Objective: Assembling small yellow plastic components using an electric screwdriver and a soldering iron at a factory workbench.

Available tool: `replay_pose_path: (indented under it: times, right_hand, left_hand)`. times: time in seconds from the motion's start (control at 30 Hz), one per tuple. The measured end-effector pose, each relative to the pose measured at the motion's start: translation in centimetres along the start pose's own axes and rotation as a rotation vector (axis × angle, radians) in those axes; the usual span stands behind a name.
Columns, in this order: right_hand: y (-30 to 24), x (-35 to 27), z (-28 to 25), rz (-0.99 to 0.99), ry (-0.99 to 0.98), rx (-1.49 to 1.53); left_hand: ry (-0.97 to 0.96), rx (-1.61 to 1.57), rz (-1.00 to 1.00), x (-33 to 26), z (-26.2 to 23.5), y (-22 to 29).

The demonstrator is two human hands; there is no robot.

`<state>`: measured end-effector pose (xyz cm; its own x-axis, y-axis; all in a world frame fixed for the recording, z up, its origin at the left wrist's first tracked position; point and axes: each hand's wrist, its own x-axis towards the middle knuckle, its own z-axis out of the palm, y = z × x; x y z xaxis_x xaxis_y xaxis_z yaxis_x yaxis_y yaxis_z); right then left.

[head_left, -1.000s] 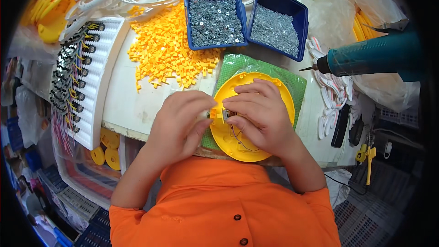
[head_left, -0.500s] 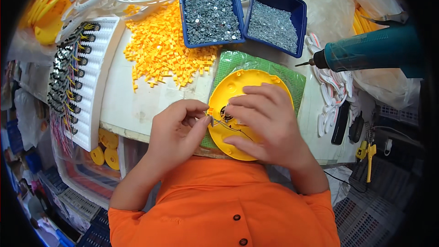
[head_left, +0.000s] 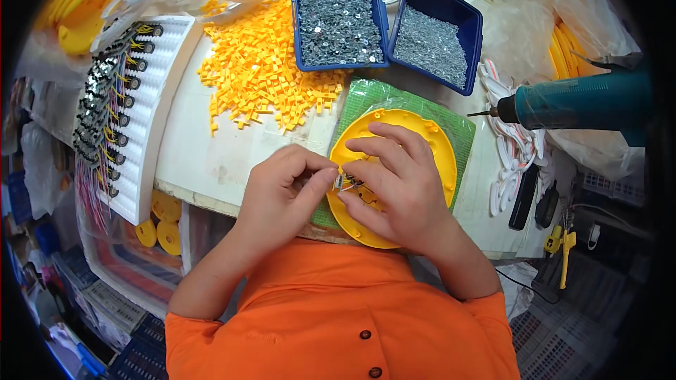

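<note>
Both hands slid left; left hand (head_left: 282, 193) & right hand (head_left: 394, 183) now pinch a small wired part (head_left: 345, 183) at yellow disc (head_left: 429, 137) near-left rim. Far: two blue bins, left bin (head_left: 339, 22) w/ shiny bits, right bin (head_left: 436, 35) w/ grey screws.

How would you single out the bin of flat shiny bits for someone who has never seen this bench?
Start at the yellow disc under both hands, on the green mat. Beyond the mat stand two blue bins side by side. It is the left bin, next to the heap of orange pieces; the right bin holds finer, duller grey bits.
</note>
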<state>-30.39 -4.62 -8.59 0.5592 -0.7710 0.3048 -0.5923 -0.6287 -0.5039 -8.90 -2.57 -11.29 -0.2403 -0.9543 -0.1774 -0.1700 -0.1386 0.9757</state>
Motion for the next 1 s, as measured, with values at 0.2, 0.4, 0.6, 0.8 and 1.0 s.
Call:
replay_pose_path:
  times: [0.2,0.4,0.6,0.8,1.0]
  right_hand:
    - [0.1,0.2,0.5,0.007,-0.001,-0.062]
    - [0.1,0.1,0.5,0.020,-0.020,-0.084]
    - [0.9,-0.2,-1.3,0.058,-0.063,-0.020]
    - [3.8,-4.4,-4.2,0.184,0.008,-0.070]
    - [2.6,-5.8,-2.5,0.217,0.006,-0.074]
  left_hand:
    - [0.097,-0.057,-0.032,0.0,0.4,-0.5]
    - [0.064,-0.053,-0.085,0.1,0.5,-0.2]
    - [0.035,0.122,-0.022,0.8,0.4,0.7]
    - [-0.011,0.457,0.516,2.6,-0.1,0.4]
    - [-0.253,0.725,0.685,3.5,-0.6,2.4]
